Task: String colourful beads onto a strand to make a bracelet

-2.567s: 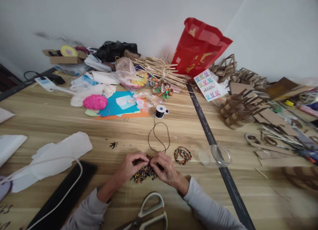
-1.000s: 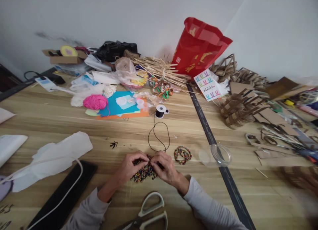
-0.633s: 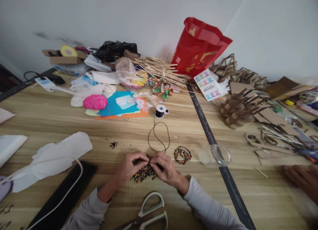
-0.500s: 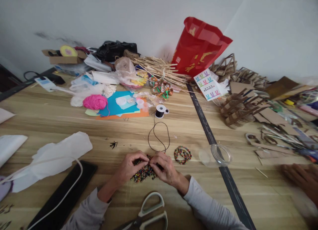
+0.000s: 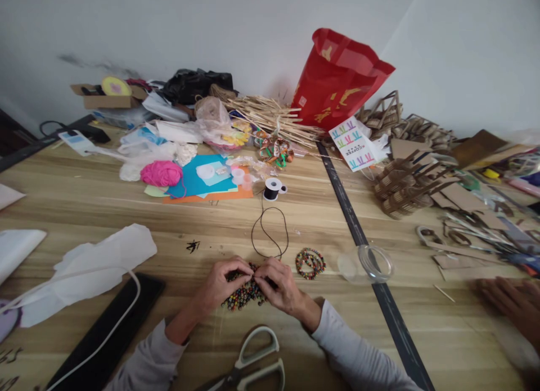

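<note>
My left hand [image 5: 220,284] and my right hand [image 5: 280,286] meet fingertip to fingertip over a pile of small coloured beads [image 5: 242,295] on the wooden table [image 5: 126,211]. Both pinch something tiny between them, where a thin black cord [image 5: 270,233] ends. That cord loops back to a black spool [image 5: 272,189]. The pinched spot itself is hidden by my fingers. A finished ring of coloured beads [image 5: 310,263] lies just right of my right hand.
White-handled scissors [image 5: 253,363] lie close below my wrists. An open clear jar [image 5: 373,264] lies on its side to the right. White tissue [image 5: 93,264], a black slab with a white cable [image 5: 105,329], pink yarn [image 5: 161,173], a red bag [image 5: 337,79]. Another person's hand [image 5: 508,304] rests at the right edge.
My hands have stayed in place over the beads. Another person's hand has come into view at the right edge and shifted slightly left.
</note>
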`<act>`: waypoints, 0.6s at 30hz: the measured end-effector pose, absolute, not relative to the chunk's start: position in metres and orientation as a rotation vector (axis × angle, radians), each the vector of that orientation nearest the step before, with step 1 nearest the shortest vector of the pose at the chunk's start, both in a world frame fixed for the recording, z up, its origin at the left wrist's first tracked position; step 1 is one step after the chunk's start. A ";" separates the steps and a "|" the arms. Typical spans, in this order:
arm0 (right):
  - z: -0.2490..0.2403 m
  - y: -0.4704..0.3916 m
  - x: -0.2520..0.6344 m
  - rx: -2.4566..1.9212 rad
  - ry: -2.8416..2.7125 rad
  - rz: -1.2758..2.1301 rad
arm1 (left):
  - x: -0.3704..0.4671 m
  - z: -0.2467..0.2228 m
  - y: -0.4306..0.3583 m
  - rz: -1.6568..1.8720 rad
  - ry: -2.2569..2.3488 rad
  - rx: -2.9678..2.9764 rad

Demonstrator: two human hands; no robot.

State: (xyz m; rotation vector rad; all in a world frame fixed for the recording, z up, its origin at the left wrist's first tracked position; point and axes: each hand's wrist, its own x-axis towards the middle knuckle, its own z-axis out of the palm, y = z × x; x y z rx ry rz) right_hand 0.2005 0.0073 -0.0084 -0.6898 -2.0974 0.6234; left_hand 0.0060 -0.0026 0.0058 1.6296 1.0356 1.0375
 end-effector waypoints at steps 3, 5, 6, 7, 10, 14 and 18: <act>-0.008 0.007 0.201 -0.687 -2.106 0.629 | 0.006 0.007 -0.002 1.027 1.044 1.633; -0.008 0.007 0.200 -0.689 -2.096 0.637 | 0.005 0.008 -0.002 1.018 1.047 1.626; -0.009 0.007 0.200 -0.692 -2.087 0.640 | 0.005 0.007 -0.002 1.012 1.049 1.620; -0.009 0.007 0.200 -0.694 -2.075 0.641 | 0.005 0.007 -0.003 1.009 1.054 1.613; -0.012 0.007 0.199 -0.691 -2.038 0.641 | 0.005 0.005 -0.003 0.993 1.090 1.586; -0.014 0.007 0.198 -0.664 -2.024 0.638 | 0.005 0.005 -0.004 0.948 1.139 1.552; -0.013 0.007 0.198 -0.653 -2.037 0.650 | 0.006 0.004 -0.004 0.958 1.136 1.544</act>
